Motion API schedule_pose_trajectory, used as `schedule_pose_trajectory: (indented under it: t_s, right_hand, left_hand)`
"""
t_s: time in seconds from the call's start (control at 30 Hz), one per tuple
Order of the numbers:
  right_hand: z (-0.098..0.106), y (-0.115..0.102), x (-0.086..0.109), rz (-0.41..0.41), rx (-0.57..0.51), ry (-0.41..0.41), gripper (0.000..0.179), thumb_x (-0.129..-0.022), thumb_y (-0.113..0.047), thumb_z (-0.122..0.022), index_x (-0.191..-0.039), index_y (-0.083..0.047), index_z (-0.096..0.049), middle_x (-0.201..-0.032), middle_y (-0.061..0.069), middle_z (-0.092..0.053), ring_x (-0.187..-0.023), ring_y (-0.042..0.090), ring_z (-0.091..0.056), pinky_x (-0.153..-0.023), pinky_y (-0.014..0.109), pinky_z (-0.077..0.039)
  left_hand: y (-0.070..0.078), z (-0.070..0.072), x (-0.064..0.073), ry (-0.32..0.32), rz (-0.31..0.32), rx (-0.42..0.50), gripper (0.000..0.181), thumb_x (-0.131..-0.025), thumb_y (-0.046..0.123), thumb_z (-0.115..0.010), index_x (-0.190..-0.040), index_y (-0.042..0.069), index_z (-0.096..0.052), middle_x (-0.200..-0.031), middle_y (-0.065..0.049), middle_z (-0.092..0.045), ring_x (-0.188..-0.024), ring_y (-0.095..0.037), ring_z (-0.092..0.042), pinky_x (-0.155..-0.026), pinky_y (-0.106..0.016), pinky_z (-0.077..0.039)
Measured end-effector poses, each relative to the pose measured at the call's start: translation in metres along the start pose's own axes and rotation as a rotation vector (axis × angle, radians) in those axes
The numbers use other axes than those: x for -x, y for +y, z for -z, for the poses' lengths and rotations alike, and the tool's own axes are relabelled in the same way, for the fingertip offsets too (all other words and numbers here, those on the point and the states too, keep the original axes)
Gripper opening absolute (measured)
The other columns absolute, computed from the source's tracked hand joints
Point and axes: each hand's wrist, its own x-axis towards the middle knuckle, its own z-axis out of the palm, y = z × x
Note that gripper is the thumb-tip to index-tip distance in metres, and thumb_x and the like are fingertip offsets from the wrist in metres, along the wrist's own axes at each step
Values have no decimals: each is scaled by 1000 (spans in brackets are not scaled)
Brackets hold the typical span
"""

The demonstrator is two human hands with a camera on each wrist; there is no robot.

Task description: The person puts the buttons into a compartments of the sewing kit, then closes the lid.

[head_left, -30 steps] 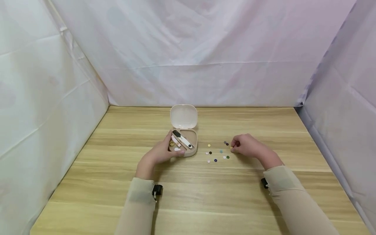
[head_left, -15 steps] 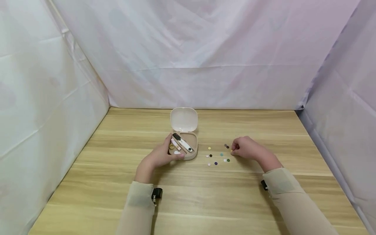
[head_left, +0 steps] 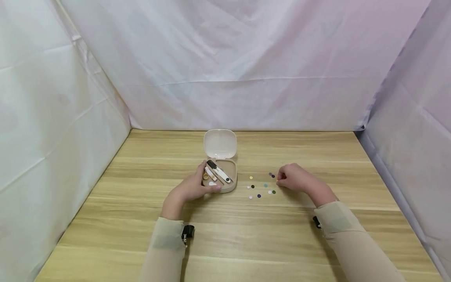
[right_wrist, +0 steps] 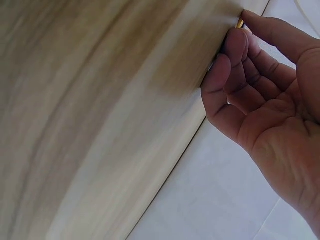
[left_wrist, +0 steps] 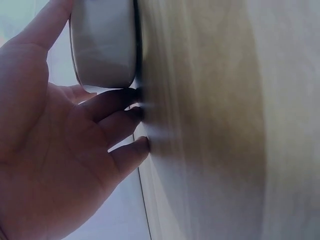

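Observation:
A beige sewing box [head_left: 230,167] stands on the table with its white lid [head_left: 220,144] raised. My left hand [head_left: 190,187] holds its left side, thumb at the front edge and fingers round the far left corner. Inside lie a white tool with a black end [head_left: 221,172], a small pink-and-white piece [head_left: 210,173], a gold ring-shaped piece [head_left: 206,176] and a flat white piece [head_left: 212,183]. To the right, my right hand [head_left: 297,179] pinches a yellow button [right_wrist: 240,23] between thumb and fingertips at the tabletop; the fingers mostly hide it.
Several small buttons lie between box and right hand, among them a yellow one [head_left: 251,178], a black one [head_left: 252,187], a light blue one [head_left: 266,185] and a green one [head_left: 274,192]. White cloth [head_left: 225,102] hangs behind the wooden table [head_left: 243,239].
The head view has shifted slightly, moving the whole scene a little lower. Both hands keep their places at the box and the yellow button.

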Motion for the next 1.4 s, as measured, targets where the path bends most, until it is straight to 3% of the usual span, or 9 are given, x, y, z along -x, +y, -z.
schedule_pose_trajectory:
  t_s: [0.37, 0.73, 1.13, 1.4]
  right_hand:
    - [-1, -1, -2, 34, 33, -43, 12, -97, -8, -69, -85, -8, -70, -83, 2, -68, -75, 14, -57, -71, 28, -50]
    - [0, 5, 2, 115, 57, 7, 15, -96, -5, -67, -82, -9, -69, -77, 0, -63, -70, 11, -53, -65, 25, -45]
    - [3, 2, 3, 73, 33, -43, 12, -100, -13, -73, -89, -9, -71, -82, 0, -66, -75, 12, -55, -71, 28, -49]
    - [-3, 3, 1, 147, 128, -42, 8, -94, -10, -69, -88, -9, -73, -81, -2, -69, -71, 10, -56, -68, 26, -51]
  left_hand:
    - [4, 1, 0, 2, 8, 9, 122, -89, 58, -82, -173, 16, -4, -165, -30, -43, -147, -44, -51, -124, -57, -39]
    - [3, -1, 2, 4, 15, 3, 122, -89, 58, -82, -173, 15, -4, -157, -32, -51, -139, -42, -58, -121, -57, -44]
    - [7, 1, 2, 3, 11, 12, 120, -90, 56, -81, -173, 16, -4, -163, -30, -45, -145, -43, -53, -123, -57, -41]
    - [5, 1, 2, -2, 24, 13, 120, -90, 56, -81, -173, 16, -3, -159, -31, -49, -140, -41, -56, -121, -56, -43]
